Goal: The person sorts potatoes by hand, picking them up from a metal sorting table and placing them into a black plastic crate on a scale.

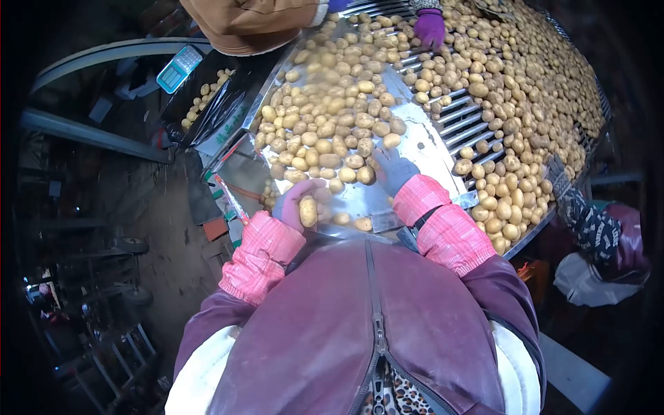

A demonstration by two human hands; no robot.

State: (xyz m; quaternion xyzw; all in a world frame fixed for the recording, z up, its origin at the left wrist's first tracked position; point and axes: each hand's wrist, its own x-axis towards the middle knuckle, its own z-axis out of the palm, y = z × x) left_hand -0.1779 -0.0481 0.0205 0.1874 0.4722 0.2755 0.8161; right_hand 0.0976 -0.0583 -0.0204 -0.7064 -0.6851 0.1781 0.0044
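Observation:
My left hand [290, 206], in a pink and purple glove, is closed round a single potato [308, 211] at the near left edge of the metal tray [430, 149]. On the tray lies a heap of potatoes [325, 131], mostly beyond my hands. My right hand [397, 173], in a blue-grey glove, reaches to the heap's near right side. Its fingers are stretched out beside a potato [366, 175], and nothing shows in its grasp. A few loose potatoes [362, 224] rest on the tray's near edge.
Metal rollers [465, 128] carry many potatoes on the right. A co-worker's purple-gloved hand [430, 29] is at the far side, near a brown jacket [252, 28]. Another person's patterned sleeve [588, 225] is at right. A teal scale display [180, 68] stands by a plastic-lined potato box [221, 114].

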